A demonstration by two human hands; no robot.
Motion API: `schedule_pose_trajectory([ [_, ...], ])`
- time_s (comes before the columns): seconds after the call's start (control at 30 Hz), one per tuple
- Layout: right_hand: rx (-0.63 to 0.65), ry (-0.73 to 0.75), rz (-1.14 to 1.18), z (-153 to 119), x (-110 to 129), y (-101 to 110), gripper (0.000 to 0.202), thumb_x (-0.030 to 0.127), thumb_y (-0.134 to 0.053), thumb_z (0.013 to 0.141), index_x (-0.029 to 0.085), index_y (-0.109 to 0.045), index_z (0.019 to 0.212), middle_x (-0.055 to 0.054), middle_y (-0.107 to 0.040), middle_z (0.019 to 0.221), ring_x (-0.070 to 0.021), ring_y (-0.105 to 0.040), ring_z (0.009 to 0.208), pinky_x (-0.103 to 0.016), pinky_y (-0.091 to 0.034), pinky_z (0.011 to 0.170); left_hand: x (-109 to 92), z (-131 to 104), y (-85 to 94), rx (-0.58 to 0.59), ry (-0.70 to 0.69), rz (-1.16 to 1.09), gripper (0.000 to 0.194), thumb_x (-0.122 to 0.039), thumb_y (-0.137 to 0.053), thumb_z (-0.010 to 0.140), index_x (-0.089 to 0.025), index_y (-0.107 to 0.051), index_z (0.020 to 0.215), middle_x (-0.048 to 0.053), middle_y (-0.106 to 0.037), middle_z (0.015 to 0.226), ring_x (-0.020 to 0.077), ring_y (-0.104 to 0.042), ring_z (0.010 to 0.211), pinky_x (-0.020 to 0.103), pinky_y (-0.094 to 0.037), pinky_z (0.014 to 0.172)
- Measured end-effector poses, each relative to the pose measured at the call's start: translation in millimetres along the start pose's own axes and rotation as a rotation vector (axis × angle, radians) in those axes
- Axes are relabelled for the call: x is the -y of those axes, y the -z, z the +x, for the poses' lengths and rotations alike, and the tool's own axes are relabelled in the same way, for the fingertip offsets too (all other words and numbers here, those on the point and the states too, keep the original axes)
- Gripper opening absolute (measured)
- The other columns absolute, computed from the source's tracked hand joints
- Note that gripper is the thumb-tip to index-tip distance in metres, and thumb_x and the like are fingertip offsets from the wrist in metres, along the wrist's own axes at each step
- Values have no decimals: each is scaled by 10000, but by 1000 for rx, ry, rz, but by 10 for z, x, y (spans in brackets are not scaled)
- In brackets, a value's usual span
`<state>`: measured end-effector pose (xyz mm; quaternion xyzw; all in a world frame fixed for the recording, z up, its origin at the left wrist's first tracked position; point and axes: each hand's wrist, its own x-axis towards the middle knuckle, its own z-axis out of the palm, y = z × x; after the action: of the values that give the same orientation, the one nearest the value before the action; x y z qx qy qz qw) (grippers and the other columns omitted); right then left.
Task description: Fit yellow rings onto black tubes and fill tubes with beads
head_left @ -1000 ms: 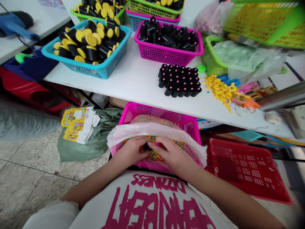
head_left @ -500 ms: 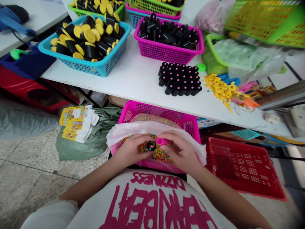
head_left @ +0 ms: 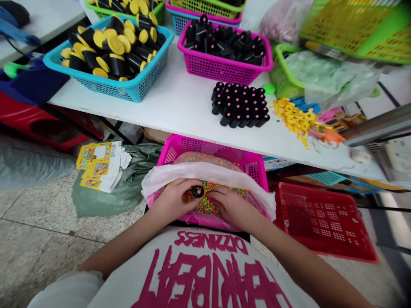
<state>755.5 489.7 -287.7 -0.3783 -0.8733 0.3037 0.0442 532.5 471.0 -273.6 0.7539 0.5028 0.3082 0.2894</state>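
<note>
My left hand (head_left: pixel 175 199) is closed round a small black tube (head_left: pixel 198 191), whose round end faces up with a pinkish spot at its middle. Just to the right, my right hand (head_left: pixel 233 205) dips its curled fingers low among small multicoloured beads (head_left: pixel 207 208). The pink tube it held half a second ago is now hidden by those fingers. Both hands are over a whitish plastic bag (head_left: pixel 180 170) of beads, its mouth wide open. A pink basket (head_left: pixel 265 177) holds this bag, close against the person's lap.
On the white table (head_left: pixel 189 111) stand rows of black tubes (head_left: pixel 239 105), a magenta basket (head_left: pixel 221 70) of black pieces and a blue basket (head_left: pixel 135 92) of yellow-capped black tubes. Yellow plastic pieces (head_left: pixel 293 117) lie at right. A red crate (head_left: pixel 330 222) is lower right.
My right hand has lowered into the beads, and the pink tube has gone out of sight. My left hand has shifted slightly left with the black tube.
</note>
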Motion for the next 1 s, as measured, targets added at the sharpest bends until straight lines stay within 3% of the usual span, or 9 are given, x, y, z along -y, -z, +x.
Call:
schedule_pose_trajectory([
  [0.2, -193, 40, 241, -47, 111, 199, 273, 164, -542, 899, 193, -646, 1150, -71, -675, 1126, -177, -624, 1063, -362, -495, 968, 0, -28, 21, 45, -2, -6, 347, -195, -653, 803, -196, -614, 1149, 54, -685, 1118, 190, -639, 1032, 336, -509, 931],
  [0.37, -391, 234, 93, -48, 207, 154, 363, 88, -446, 901, 186, -635, 1195, -108, -621, 1082, -179, -609, 1022, -341, -541, 878, 2, -42, -13, 158, -50, 11, 328, -195, -655, 799, -193, -623, 1125, 70, -667, 1126, 203, -622, 1052, 349, -507, 941],
  [0.53, -395, 305, -23, -18, 237, 128, 376, 54, -413, 891, 146, -631, 1183, -125, -608, 1079, -194, -584, 1016, -372, -531, 894, 12, -42, -36, 185, -50, 21, 329, -214, -668, 805, -181, -624, 1129, 77, -661, 1134, 205, -615, 1057, 354, -503, 949],
  [0.7, -330, 183, 14, -95, 155, 171, 432, 22, -407, 853, 158, -630, 1197, -127, -601, 1122, -191, -585, 1067, -364, -530, 915, -21, -67, -11, 143, -42, 14, 337, -240, -675, 814, -180, -628, 1143, 74, -673, 1113, 200, -628, 1038, 350, -506, 944],
  [0.87, -261, 3, -63, -221, -7, 112, 403, 42, -425, 854, 155, -658, 1162, -140, -623, 1182, -224, -593, 1101, -411, -509, 954, -184, -34, 319, 97, -69, -23, 329, -279, -683, 822, -214, -638, 1141, 47, -693, 1099, 181, -645, 1015, 309, -521, 917],
  [1.0, -106, -138, -147, -219, -60, 81, 507, -26, -417, 781, 167, -656, 1184, -138, -605, 1235, -254, -546, 1187, -424, -455, 1019, -152, 405, 764, -3, -34, 4, 308, -334, -672, 824, -215, -670, 1107, 46, -705, 1081, 184, -666, 955, 306, -534, 874],
])
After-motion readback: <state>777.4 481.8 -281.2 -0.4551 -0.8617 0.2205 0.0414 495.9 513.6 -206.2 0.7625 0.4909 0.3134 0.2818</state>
